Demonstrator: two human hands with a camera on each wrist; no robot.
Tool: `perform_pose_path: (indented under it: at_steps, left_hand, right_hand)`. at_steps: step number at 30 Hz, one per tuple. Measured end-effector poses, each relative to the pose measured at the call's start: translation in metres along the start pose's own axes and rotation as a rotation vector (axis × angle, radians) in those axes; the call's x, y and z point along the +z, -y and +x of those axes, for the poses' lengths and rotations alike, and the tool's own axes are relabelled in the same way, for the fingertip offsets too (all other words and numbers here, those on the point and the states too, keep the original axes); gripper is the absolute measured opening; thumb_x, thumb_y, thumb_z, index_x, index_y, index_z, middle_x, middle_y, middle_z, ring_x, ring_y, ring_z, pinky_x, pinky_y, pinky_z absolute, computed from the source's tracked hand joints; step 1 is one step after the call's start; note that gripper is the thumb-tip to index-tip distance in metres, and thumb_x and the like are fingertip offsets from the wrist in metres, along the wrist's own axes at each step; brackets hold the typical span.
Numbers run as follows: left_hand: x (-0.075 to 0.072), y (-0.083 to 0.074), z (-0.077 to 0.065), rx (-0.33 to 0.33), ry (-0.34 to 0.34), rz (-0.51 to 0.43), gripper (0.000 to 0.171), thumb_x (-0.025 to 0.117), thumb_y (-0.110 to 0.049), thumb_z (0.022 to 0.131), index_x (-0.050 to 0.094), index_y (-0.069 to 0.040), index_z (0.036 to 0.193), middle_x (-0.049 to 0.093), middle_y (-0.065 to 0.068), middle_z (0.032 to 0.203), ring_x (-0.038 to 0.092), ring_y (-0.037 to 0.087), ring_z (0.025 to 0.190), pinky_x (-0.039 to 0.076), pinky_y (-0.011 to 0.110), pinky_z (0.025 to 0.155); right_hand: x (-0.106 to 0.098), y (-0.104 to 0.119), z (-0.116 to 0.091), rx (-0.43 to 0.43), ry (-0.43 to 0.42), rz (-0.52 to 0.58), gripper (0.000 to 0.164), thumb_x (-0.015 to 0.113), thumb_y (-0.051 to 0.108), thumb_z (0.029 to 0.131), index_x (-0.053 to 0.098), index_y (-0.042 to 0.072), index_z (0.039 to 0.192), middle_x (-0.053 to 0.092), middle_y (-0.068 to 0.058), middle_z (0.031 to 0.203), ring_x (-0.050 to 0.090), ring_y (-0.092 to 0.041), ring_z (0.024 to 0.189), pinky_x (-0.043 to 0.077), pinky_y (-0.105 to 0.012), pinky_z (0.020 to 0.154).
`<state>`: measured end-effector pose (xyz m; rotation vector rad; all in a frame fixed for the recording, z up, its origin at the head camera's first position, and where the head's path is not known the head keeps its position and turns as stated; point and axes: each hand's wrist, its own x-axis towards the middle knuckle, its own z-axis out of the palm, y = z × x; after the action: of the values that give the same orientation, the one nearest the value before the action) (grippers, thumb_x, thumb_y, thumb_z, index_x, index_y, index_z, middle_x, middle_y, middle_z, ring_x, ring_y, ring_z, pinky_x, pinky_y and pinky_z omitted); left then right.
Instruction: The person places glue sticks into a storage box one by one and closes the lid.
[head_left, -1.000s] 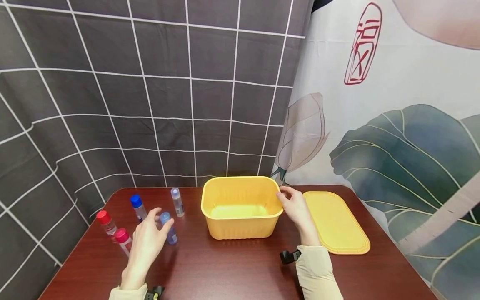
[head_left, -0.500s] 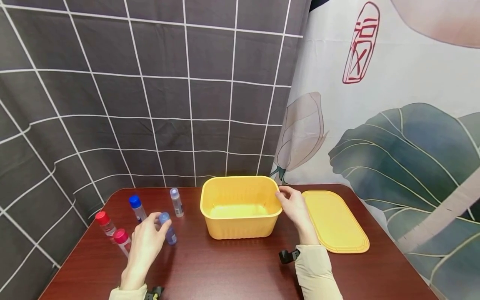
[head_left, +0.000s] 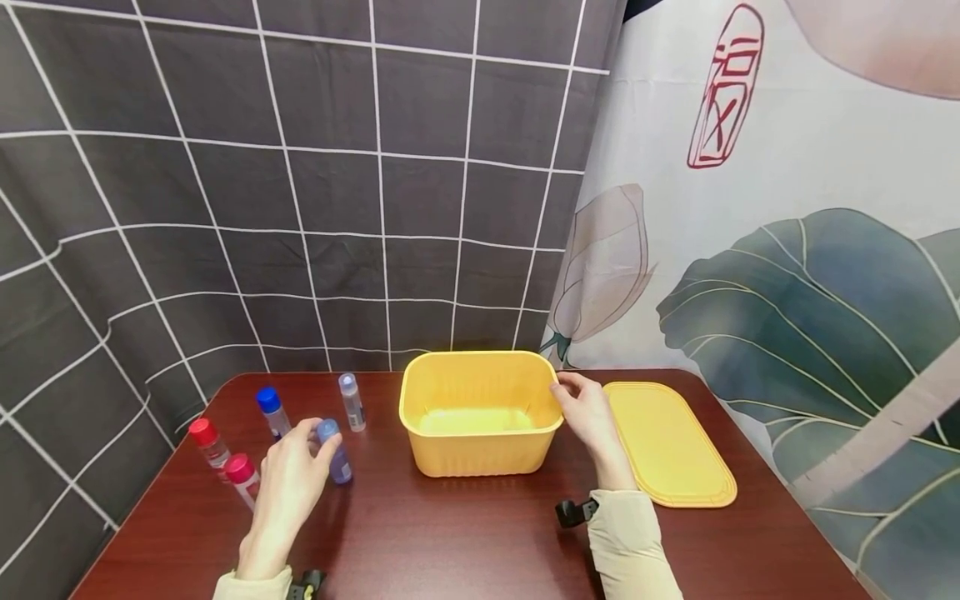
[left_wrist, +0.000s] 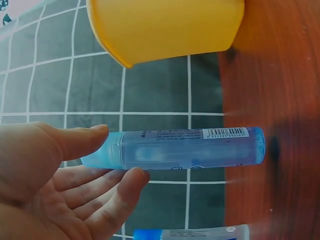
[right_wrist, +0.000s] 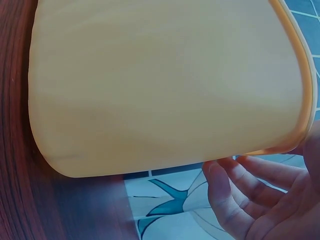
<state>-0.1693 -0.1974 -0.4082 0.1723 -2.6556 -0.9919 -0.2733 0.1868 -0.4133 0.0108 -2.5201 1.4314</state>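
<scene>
Cloth-screened indoor corner, reddish-brown table [head_left: 450,537], gray grid-patterned cloth [head_left: 330,196], white lotus-printed hanging [head_left: 735,250]

The table [head_left: 450,542] looks glossy, wood-grained; the tub [head_left: 483,457] is smooth plastic, the lid [head_left: 671,442] near the right edge matt plastic, the bottles [head_left: 218,454] toward the left edge see-through plastic. Matt cloth [head_left: 326,196] hangs behind.
</scene>
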Motion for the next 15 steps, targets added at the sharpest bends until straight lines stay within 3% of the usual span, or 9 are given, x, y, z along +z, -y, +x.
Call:
perform_pose_path:
  at_steps: [15]
  left_hand:
    - [-0.02, -0.031, -0.004, 0.088, -0.176, -0.059, 0.038, 0.069, -0.029, 0.091, 0.064, 0.0, 0.116, 0.071, 0.022, 0.097, 0.067, 0.041, 0.089, 0.053, 0.055, 0.074]
  right_hand:
    - [0.0, 0.002, 0.0, 0.013, 0.006, -0.015, 0.03, 0.062, 0.016, 0.096, 0.065, -0.003, 0.119, 0.069, -0.015, 0.095, 0.061, -0.023, 0.077, 0.049, -0.027, 0.064]
